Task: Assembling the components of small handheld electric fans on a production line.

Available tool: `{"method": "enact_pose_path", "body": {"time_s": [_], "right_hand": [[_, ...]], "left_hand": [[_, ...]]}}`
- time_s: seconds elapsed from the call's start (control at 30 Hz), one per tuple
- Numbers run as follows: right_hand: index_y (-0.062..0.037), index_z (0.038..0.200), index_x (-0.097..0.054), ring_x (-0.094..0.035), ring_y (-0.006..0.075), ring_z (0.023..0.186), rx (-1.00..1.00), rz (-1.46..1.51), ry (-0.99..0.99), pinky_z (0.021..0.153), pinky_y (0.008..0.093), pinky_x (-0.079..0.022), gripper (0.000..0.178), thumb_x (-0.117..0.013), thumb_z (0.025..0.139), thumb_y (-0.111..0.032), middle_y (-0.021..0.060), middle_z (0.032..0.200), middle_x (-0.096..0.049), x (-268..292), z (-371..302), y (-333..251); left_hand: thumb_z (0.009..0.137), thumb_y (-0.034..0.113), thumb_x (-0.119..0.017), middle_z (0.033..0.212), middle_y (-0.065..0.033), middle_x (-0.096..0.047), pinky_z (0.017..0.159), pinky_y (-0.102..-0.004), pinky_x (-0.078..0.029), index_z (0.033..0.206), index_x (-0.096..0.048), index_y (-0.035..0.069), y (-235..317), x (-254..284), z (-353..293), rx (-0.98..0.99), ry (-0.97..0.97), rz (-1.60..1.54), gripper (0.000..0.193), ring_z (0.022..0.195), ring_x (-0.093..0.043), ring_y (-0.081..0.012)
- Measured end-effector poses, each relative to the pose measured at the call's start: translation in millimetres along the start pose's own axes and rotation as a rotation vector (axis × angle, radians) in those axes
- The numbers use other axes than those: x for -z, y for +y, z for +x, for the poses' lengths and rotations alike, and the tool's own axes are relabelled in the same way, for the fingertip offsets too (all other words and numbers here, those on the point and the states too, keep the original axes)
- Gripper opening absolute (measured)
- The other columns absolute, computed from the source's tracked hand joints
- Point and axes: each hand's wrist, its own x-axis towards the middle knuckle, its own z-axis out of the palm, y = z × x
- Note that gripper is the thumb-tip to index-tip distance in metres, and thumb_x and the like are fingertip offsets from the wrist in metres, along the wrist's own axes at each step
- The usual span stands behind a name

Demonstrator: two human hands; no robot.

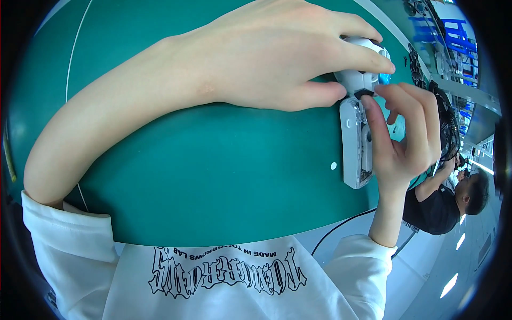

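Observation:
A white plastic device with a rounded head (356, 80) and a long body (350, 140) lies at the right part of the green table. Its body shows a see-through or open side with parts inside; its exact kind is not clear. Reaching across from the left, my left hand (277, 53) grips the rounded head, thumb on the near side and fingers over the far side. My right hand (408, 125) pinches with thumb and forefinger at a small black piece (364, 93) where head and body meet. Something light blue (384, 77) shows beside the head, partly hidden by my fingers.
The green table mat (224, 170) spreads under my arms, with a small white round spot (334, 166) near the device. Black cables (450, 122) are bundled at the right edge. Beyond sits a person in black (437, 208); blue chairs (456, 37) stand farther off.

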Motion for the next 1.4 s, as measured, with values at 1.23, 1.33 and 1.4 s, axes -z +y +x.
{"method": "enact_pose_path", "body": {"time_s": [1.23,1.33,1.4], "right_hand": [[0.0016,0.11,-0.068,-0.067,0.0197,0.085,-0.812,0.466,-0.458,0.076,0.0325,-0.052,0.058,-0.092,0.06,-0.013,0.0128,0.097,-0.071,7.4,46.3,-17.9],[0.0006,0.121,-0.063,-0.066,0.0184,0.086,-0.799,0.486,-0.539,0.074,0.0301,-0.051,0.066,-0.091,0.062,-0.009,0.0107,0.101,-0.07,7.3,52.8,-16.2],[-0.0012,0.126,-0.063,-0.064,0.0173,0.089,-0.802,0.446,-0.546,0.075,0.0294,-0.05,0.069,-0.089,0.062,-0.01,0.0087,0.104,-0.069,10.6,42.4,-3.0]], "left_hand": [[0.074,0.01,-0.083,0.111,-0.0211,-0.067,0.07,-0.0336,-0.06,0.12,-0.069,0.006,24.8,-8.9,1.4,-0.043,0.106,0.173,0.048,0.086,-0.073,-0.0331],[0.075,0.013,-0.082,0.111,-0.0184,-0.067,0.07,-0.0341,-0.059,0.118,-0.07,0.008,27.0,-8.3,-0.7,0.041,0.092,0.169,0.046,0.088,-0.072,-0.0322],[0.075,0.016,-0.081,0.112,-0.0157,-0.067,0.069,-0.0346,-0.058,0.117,-0.071,0.01,28.5,-9.2,-0.7,0.108,0.092,0.149,0.043,0.089,-0.071,-0.0312]]}}
